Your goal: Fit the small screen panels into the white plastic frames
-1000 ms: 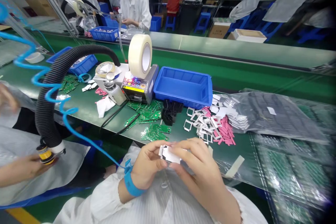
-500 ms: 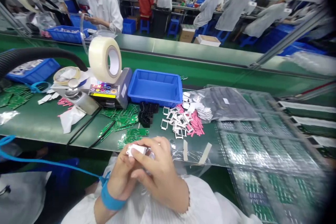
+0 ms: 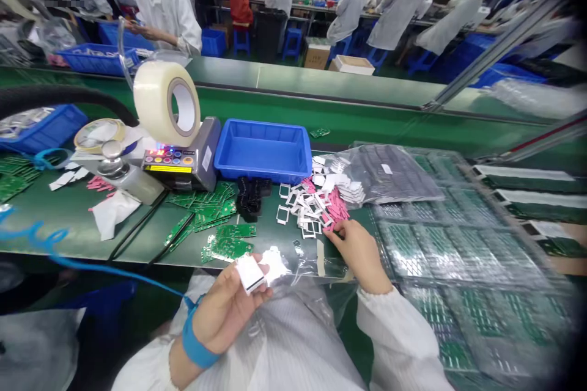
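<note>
My left hand, with a blue wrist strap, holds a small white square piece with a dark line along its near edge. It is above my lap at the table's front edge. My right hand reaches to the near right side of a parts pile, its thumb and forefinger pinched on a pink strip. White square frames and more pink strips make up this pile. Green circuit boards lie beyond my left hand, with black parts behind them.
A blue bin stands behind the pile. To its left, a large tape roll rests on a grey machine. Bagged dark parts and clear trays with boards fill the right. A blue cord trails left.
My hands were together on the white piece. My right hand has let go and moved right to the pile. The left hand keeps the piece, now tilted with its dark edge showing.
</note>
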`<state>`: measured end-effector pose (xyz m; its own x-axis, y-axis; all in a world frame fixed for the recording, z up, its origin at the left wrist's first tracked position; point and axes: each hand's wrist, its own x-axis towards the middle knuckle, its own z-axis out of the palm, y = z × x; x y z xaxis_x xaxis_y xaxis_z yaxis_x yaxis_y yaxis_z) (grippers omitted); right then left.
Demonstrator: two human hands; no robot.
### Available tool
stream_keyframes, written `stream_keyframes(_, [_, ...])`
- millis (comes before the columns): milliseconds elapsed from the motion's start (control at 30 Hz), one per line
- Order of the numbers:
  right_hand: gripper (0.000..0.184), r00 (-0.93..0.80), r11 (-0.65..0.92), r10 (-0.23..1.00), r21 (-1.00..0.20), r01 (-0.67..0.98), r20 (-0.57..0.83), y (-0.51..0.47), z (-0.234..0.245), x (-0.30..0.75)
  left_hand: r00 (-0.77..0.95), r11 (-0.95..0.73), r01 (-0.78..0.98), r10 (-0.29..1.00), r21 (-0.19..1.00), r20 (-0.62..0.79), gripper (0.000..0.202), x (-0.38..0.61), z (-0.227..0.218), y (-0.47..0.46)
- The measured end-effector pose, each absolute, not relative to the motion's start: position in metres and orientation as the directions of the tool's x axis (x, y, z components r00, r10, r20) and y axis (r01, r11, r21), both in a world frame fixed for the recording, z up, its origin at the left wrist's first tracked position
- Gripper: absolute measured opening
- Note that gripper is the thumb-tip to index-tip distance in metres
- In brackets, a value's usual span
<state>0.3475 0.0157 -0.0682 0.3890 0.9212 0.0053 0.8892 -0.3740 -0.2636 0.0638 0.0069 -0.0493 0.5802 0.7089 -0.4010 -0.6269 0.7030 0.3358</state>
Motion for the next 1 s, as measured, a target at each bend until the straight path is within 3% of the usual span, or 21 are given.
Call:
stream_keyframes(167, [0.015,0.402,-0.393,0.915,-0.267,0.880,-0.021,0.012,-0.061,0.348,0.544,0.649,-0.625,0.760,0.433,-0.355,0.039,0.061,-0.043,0.008])
stream_keyframes(233, [0.014,0.386,-0.361,0.922,-0.328,0.873,0.013,0.007,-0.045,0.344,0.529,0.629,-0.618,0.776,0.471,-0.343,0.041,0.060,-0.040,0.009])
stream_keyframes(300, [0.013,0.288,-0.205,0.952,-0.473,0.857,0.108,0.002,-0.025,0.329,0.525,0.609,-0.607,0.790,0.511,-0.318,0.044,0.058,-0.038,0.009])
stream_keyframes(367, [0.011,0.080,0.085,0.965,-0.586,0.806,0.251,-0.003,-0.003,0.304,0.521,0.586,-0.603,0.803,0.541,-0.289,0.045,0.056,-0.036,0.009])
stream_keyframes(467, [0.013,-0.258,0.456,0.878,-0.537,0.710,0.404,-0.003,0.021,0.261,0.510,0.561,-0.609,0.818,0.561,-0.265,0.044,0.053,-0.035,0.009])
stream_keyframes(567, [0.021,-0.435,0.640,0.758,-0.428,0.638,0.486,0.002,0.029,0.234,0.492,0.545,-0.624,0.831,0.560,-0.259,0.043,0.050,-0.035,0.010])
stream_keyframes(800, [0.026,-0.526,0.713,0.669,-0.254,0.654,0.524,0.010,0.022,0.216,0.470,0.534,-0.655,0.842,0.535,-0.265,0.038,0.047,-0.032,0.010])
stream_keyframes(1000, [0.023,-0.399,0.693,0.694,-0.409,0.593,0.599,0.013,0.015,0.196,0.397,0.480,-0.698,0.877,0.531,-0.271,0.039,0.044,-0.029,0.013])
